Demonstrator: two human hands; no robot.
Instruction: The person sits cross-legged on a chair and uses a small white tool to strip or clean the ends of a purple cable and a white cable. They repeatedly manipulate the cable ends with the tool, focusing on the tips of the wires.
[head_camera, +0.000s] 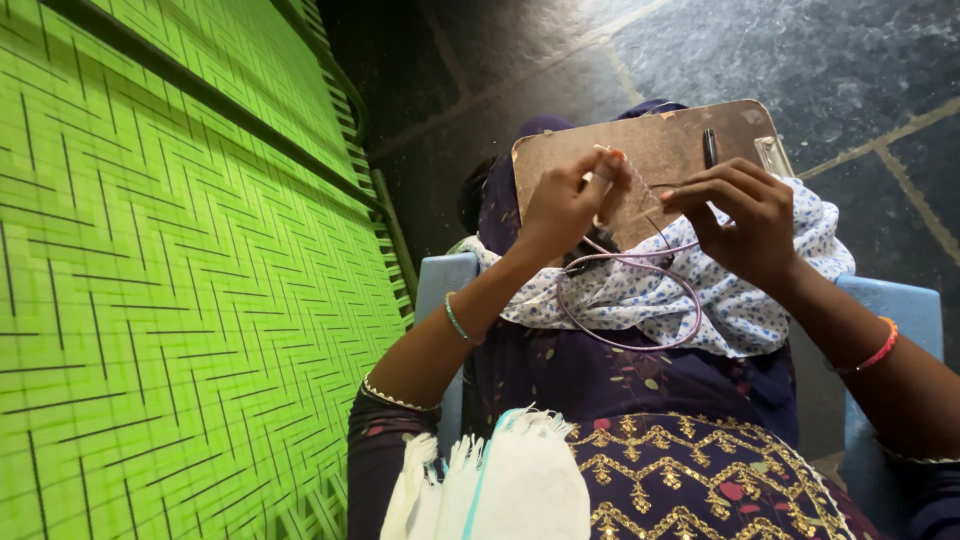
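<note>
Woven cot webbing (170, 300): bright lime green, zigzag herringbone weave with thin dark lines. Clipboard (660, 150): plain brown, dark clip. Cloth on lap (760, 300): white with small blue floral print. Cord loop (640, 300): pale pink-lilac. Dress (640, 400): dark navy-purple, gold embroidered chevron rows with red and green motifs lower down. Folded cloth (520, 480): white, teal stripe, fringed edge. Chair (890, 320): light blue. Left wrist bangle (456, 320): teal-green. Right wrist bangle (872, 355): orange-red. Floor (850, 60): dark grey stone slabs, paler joints.
</note>
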